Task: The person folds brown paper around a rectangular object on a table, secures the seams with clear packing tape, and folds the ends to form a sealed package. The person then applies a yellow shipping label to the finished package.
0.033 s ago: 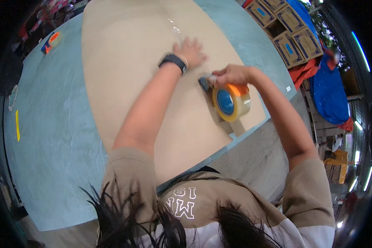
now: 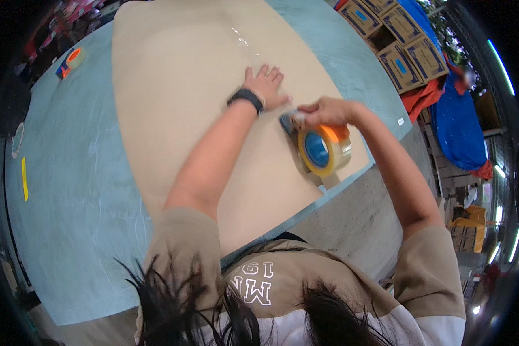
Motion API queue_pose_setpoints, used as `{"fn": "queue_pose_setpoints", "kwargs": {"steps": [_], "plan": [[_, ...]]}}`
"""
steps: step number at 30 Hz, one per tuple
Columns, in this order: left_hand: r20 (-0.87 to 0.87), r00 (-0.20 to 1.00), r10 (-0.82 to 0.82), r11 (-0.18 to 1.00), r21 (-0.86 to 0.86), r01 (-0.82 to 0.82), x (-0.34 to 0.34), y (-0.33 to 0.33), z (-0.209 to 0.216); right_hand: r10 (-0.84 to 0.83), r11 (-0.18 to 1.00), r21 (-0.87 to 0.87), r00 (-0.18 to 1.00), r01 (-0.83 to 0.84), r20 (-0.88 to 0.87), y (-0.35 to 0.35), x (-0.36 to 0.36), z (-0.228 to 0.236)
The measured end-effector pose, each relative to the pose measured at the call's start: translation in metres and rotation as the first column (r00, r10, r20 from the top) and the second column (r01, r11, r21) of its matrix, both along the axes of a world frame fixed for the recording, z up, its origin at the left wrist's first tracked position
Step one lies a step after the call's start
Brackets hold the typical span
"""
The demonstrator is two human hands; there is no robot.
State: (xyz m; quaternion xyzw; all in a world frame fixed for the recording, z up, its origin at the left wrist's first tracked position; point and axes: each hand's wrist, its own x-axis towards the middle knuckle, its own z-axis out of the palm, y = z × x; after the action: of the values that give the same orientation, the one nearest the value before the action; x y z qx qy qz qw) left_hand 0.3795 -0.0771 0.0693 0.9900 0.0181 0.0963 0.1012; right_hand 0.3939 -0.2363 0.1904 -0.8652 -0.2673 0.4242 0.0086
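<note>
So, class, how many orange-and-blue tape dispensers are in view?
2: one orange-and-blue tape dispenser in the right hand, over the tan sheet; the second dispenser on the blue-green table, at the picture's upper left. Others may be hidden.

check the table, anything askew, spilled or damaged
Nothing looks spilled or plainly damaged. The one slight oddity is a yellow strip alone near the left edge of the blue-green table, apart from the tan sheet under the left hand; it may just be a marker.
</note>
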Motion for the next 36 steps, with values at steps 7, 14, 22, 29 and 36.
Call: {"fn": "queue_pose_setpoints", "kwargs": {"steps": [7,14,22,29,36], "plan": [[0.029,0.997,-0.067,0.998,-0.011,0.068,-0.041,-0.042,-0.008,-0.044,0.937,-0.349,0.981,-0.026,-0.191,-0.075,-0.037,-0.028],[-0.012,0.997,-0.074,0.997,-0.019,0.074,-0.043,-0.041,-0.001,0.112,0.721,-0.435,0.71,-0.539,-0.696,-0.048,-0.074,-0.038],[0.057,0.935,-0.35,0.936,0.06,0.347,-0.097,-0.077,-0.014,0.015,0.834,0.532,0.957,0.148,-0.291,-0.061,0.007,0.127],[-0.333,0.467,-0.819,0.528,-0.757,0.386,-0.15,-0.057,0.034,-0.403,0.247,0.961,0.888,-0.127,0.221,0.022,0.03,-0.005],[0.015,0.975,0.22,0.221,-0.975,-0.035,-0.106,0.076,0.091,-0.394,0.308,0.939,0.878,-0.153,0.272,0.04,-0.002,-0.046]]}}
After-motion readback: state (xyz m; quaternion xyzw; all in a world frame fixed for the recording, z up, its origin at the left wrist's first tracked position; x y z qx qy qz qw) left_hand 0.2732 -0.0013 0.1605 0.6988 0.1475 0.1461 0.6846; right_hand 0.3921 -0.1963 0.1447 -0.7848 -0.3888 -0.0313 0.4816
